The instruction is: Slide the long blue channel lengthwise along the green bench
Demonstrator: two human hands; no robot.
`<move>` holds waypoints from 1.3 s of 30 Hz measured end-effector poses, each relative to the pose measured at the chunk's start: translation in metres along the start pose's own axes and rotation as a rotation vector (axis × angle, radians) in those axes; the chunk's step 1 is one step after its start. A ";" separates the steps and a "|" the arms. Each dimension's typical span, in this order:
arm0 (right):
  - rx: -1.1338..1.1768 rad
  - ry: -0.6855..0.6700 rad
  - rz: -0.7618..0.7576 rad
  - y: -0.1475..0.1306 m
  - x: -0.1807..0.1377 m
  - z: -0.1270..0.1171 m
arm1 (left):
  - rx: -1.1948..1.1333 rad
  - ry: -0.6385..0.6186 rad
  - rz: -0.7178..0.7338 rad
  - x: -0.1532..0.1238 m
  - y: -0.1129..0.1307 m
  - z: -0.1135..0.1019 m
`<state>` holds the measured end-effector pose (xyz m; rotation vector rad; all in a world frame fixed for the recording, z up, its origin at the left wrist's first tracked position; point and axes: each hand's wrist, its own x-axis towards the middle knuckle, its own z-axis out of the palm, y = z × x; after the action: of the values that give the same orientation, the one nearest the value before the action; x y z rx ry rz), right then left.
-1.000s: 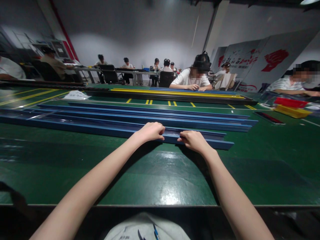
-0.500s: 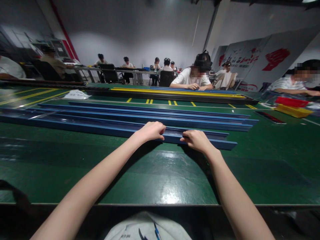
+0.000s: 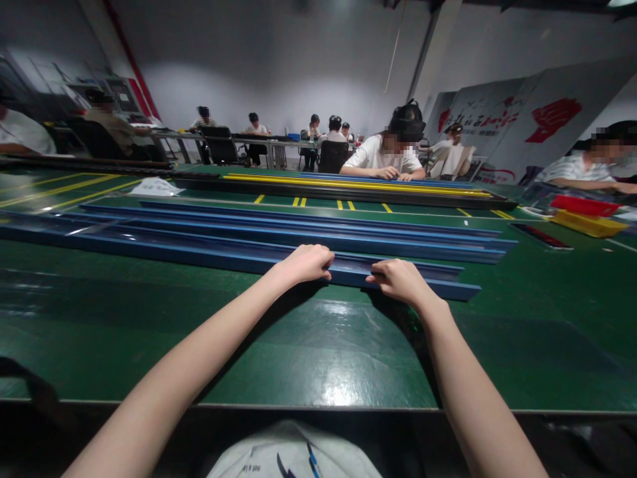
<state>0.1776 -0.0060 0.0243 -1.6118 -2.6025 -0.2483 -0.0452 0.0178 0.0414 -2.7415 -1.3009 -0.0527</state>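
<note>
A long blue channel-shaped profile [image 3: 349, 276] lies on the green tabletop in front of me, its open side up. My left hand [image 3: 311, 261] is closed over the near wall of this profile, fingers curled inside. Farther right, my right hand [image 3: 395, 277] pinches the same wall, thumb on the near side. The right end of the profile sticks out beyond my right hand. Just behind it, more blue profiles [image 3: 428, 247] lie roughly parallel. My fingertips are partly hidden, and I cannot see anything else in them.
Yellow strips [image 3: 358, 185] and dark profiles [image 3: 448, 198] lie across the table. A phone [image 3: 541, 236] and red and yellow trays [image 3: 590, 222] are at the right. White paper [image 3: 155, 187] lies at the left. A person [image 3: 381, 159] sits opposite; others sit farther back.
Both hands and the near blue profile have shifted slightly to the right. The view has also moved a little. Both hands keep their grip.
</note>
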 end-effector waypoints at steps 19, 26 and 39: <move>-0.004 0.004 -0.003 -0.001 0.000 0.001 | 0.017 0.022 0.084 0.000 0.000 -0.001; 0.006 -0.012 0.013 -0.002 0.000 -0.001 | 0.024 0.013 0.091 -0.001 -0.001 0.000; 0.016 -0.009 0.039 -0.002 -0.001 -0.001 | -0.027 0.015 0.019 -0.001 0.002 0.000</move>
<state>0.1759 -0.0080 0.0245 -1.6599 -2.5700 -0.2186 -0.0443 0.0164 0.0410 -2.7696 -1.2797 -0.0896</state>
